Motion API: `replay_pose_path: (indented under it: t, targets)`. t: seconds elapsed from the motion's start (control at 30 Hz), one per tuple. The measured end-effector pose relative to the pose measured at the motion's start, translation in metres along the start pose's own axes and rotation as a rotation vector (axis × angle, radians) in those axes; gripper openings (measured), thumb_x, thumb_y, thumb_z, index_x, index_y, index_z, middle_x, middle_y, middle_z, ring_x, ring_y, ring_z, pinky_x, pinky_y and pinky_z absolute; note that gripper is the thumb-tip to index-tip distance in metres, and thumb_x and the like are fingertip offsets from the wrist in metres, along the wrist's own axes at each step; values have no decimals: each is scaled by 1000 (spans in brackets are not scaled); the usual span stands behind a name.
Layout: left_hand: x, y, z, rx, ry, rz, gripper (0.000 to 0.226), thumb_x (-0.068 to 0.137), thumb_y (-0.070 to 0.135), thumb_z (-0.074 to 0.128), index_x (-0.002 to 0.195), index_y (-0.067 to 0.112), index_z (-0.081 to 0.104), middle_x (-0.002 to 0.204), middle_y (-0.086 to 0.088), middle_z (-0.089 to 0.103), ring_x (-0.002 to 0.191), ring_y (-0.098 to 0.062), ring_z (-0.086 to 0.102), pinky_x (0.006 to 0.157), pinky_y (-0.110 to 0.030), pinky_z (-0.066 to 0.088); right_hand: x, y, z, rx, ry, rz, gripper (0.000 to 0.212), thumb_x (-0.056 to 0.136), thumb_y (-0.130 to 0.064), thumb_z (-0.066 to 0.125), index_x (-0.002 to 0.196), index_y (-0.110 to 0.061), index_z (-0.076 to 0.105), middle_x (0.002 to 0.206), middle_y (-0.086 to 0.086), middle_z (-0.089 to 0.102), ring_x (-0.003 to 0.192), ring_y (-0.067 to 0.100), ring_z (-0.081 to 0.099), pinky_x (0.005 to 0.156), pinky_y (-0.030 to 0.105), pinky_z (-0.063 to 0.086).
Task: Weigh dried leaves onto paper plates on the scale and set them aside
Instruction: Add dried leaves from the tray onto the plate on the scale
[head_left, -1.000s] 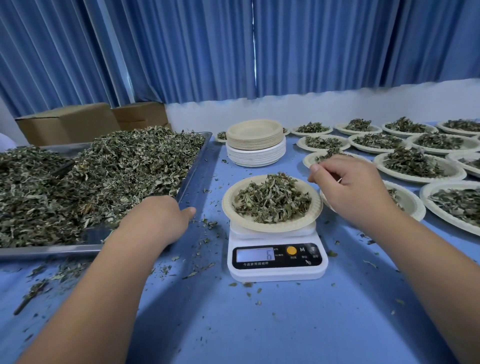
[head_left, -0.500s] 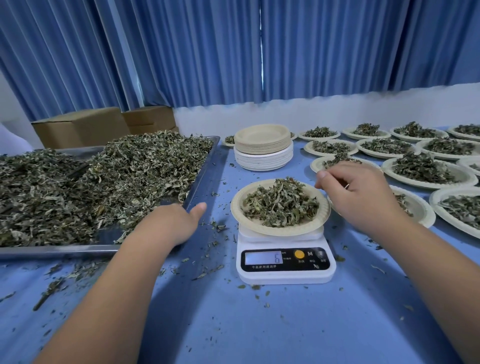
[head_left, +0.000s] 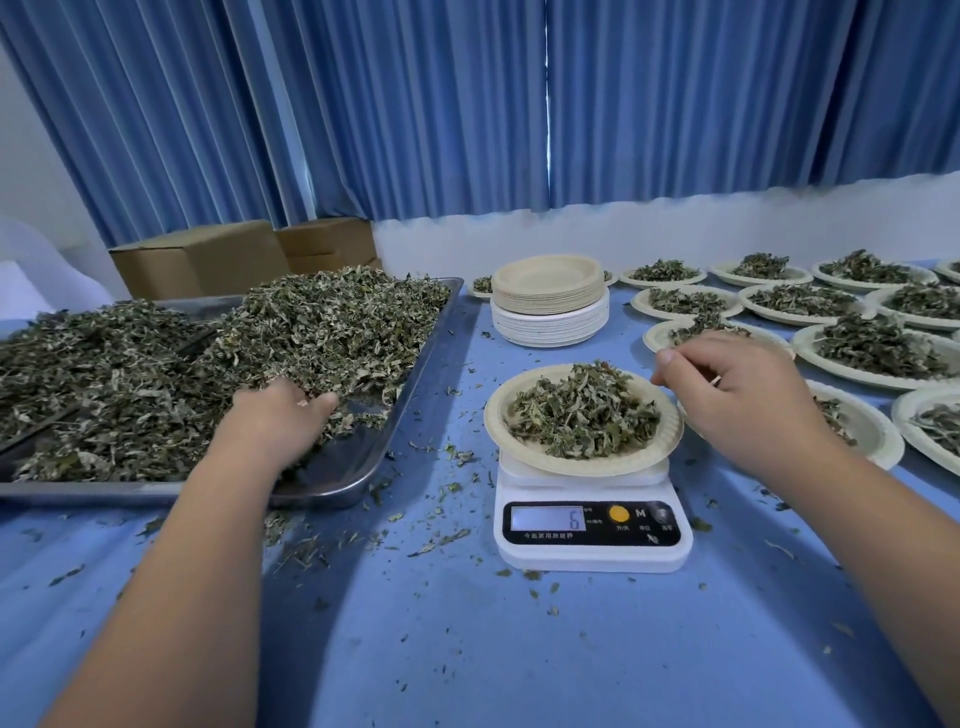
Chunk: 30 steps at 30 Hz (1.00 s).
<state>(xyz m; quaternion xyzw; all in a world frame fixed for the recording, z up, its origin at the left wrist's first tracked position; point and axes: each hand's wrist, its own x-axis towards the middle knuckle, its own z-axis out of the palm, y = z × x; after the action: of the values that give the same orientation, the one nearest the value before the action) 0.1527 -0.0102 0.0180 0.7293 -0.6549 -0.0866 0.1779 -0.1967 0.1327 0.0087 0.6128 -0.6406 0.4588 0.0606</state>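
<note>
A paper plate (head_left: 524, 452) heaped with dried leaves (head_left: 584, 410) sits on the white digital scale (head_left: 592, 535), whose display shows 6. My right hand (head_left: 743, 400) is at the plate's far right rim, thumb and curled fingers pinching it. My left hand (head_left: 275, 421) reaches into the metal tray (head_left: 363, 467) at the left. Its fingers are curled into the big pile of loose dried leaves (head_left: 208, 364), and the fingertips are hidden among them.
A stack of empty paper plates (head_left: 550, 301) stands behind the scale. Several filled plates (head_left: 878, 348) cover the table's right side, one right under my right hand. Cardboard boxes (head_left: 208, 257) sit behind the tray. Leaf crumbs litter the blue tabletop (head_left: 467, 649).
My left hand has moved from the table beside the tray up into the leaf pile. My right hand has stayed at the plate's right rim.
</note>
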Motion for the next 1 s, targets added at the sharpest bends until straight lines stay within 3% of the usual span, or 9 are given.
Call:
replay_pose_path:
  t: [0.07, 0.2, 0.4, 0.5, 0.57, 0.67, 0.83, 0.93, 1.0]
  targets:
    - [0, 0, 5, 2, -71, 5, 69, 91, 63, 46, 142, 17, 42, 144, -24, 27, 122, -45, 45, 103, -48, 40, -1, -1, 0, 4, 5, -5, 30, 94, -22, 55, 71, -12, 71, 72, 0, 63, 75, 2, 55, 59, 9, 34]
    - [1, 2, 10, 97, -201, 18, 67, 92, 57, 51, 149, 26, 31, 152, -20, 12, 130, -45, 38, 108, -46, 33, -2, -3, -2, 21, 4, -5, 28, 94, -21, 55, 72, -15, 71, 73, 2, 64, 72, 6, 56, 65, 27, 39]
    - [2, 7, 10, 146, -303, 2, 44, 98, 28, 52, 141, 28, 45, 145, -21, 24, 126, -35, 42, 104, -33, 34, -2, -3, -2, 0, -25, 18, 29, 95, -23, 54, 74, -13, 72, 75, 3, 64, 72, 7, 55, 63, 13, 35]
    - [3, 7, 10, 150, -291, 38, 27, 96, 22, 54, 123, 22, 55, 135, -19, 43, 112, -31, 51, 90, -30, 40, -2, -3, -2, 7, -26, 28, 29, 95, -23, 54, 74, -14, 72, 74, 1, 64, 73, 4, 55, 62, 7, 34]
    - [3, 7, 12, 133, -265, 76, 13, 94, 15, 54, 106, 19, 57, 112, -12, 58, 97, -26, 54, 75, -27, 39, -2, -3, -2, 5, -24, 25, 29, 94, -23, 54, 73, -14, 72, 74, 1, 64, 72, 5, 55, 62, 8, 34]
    - [3, 8, 14, 139, -241, 114, 11, 93, 6, 51, 95, 15, 57, 85, -3, 58, 81, -22, 54, 62, -28, 36, -2, -2, -1, 7, -21, 21, 29, 95, -22, 55, 73, -14, 72, 74, 2, 64, 72, 5, 55, 62, 8, 34]
    - [3, 5, 14, 49, -219, 164, 19, 94, 3, 47, 87, 15, 59, 87, -7, 65, 76, -23, 58, 67, -30, 44, -2, -2, -1, 20, -16, 26, 28, 95, -22, 55, 73, -15, 72, 75, 3, 65, 72, 7, 56, 65, 13, 37]
    - [4, 5, 13, -64, -163, 206, 17, 97, 8, 48, 92, 18, 61, 80, -7, 63, 58, -19, 50, 51, -27, 38, -2, -2, -1, 27, -8, 27, 27, 94, -22, 56, 72, -17, 71, 75, 2, 64, 71, 10, 57, 67, 22, 40]
    - [2, 8, 11, -171, -138, 227, 15, 98, 11, 49, 94, 20, 61, 72, -6, 61, 46, -16, 42, 44, -24, 32, -2, -1, -1, 23, -6, 29, 28, 94, -22, 56, 72, -17, 72, 74, 0, 63, 71, 6, 56, 65, 18, 39]
